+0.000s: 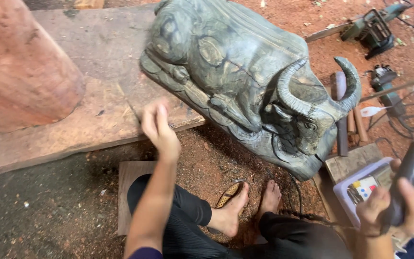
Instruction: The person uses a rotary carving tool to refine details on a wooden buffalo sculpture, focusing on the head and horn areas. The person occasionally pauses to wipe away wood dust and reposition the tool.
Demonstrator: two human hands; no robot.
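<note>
Over at the far left a big reddish wooden block (pixel 22 62) looms at the edge of view, sitting on the worn plank surface (pixel 87 62) that runs across the top. Moving in, the left hand (pixel 159 127) hovers at the near edge of that surface, its fingers (pixel 155 114) loosely extended and together, gripping nothing, just beside the base of the carving. And here is the centrepiece: a dark grey-green wooden bull carving (pixel 235 72), lying on its side, its rear on the surface and its head overhanging the red sawdust ground (pixel 207 158). The body shows streaky grain, rounded relief shapes along the flank and a smooth sheen (it looks finely worked), with two curved ridged horns (pixel 312 86) sweeping up from a detailed face. Below, the person sits with bare feet (pixel 250 204) on the ground, one resting on a sandal (pixel 228 194), legs in black trousers. Further right, the right hand (pixel 398 204) is wrapped firmly around a dark pen-shaped rotary tool (pixel 410 170), tip pointing up, well apart from the carving. Under it lies a lilac plastic box (pixel 348 184), and power tools (pixel 374 29) with cables rest on the ground at top right.
</note>
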